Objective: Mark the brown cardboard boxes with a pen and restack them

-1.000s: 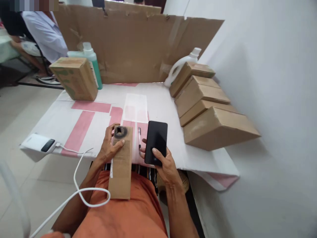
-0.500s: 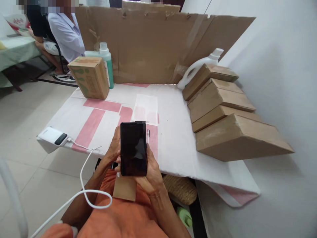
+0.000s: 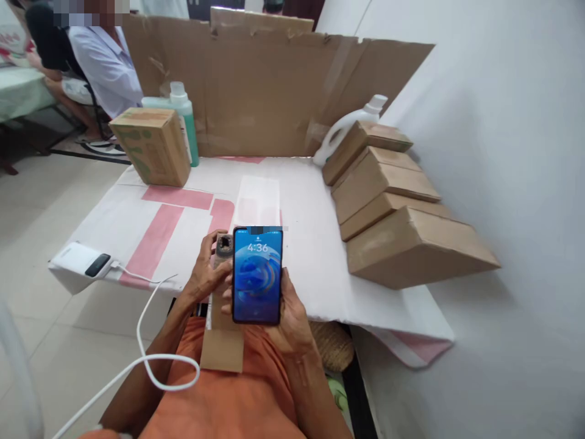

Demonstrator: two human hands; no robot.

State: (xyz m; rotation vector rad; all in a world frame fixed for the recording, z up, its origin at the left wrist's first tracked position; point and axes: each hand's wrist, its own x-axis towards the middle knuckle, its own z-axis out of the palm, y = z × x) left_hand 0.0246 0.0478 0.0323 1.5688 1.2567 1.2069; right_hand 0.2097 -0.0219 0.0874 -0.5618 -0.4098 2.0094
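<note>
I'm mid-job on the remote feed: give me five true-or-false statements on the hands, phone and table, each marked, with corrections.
1. The right hand holds the phone. True.
2. The phone's screen is dark. False: it is lit and shows 4:36.
3. The left hand grips a cardboard strip. True.
4. The power bank lies at the table's right edge. False: the power bank is at the left front corner of the table.
5. The left-side carton stands before a green bottle. True.
</note>
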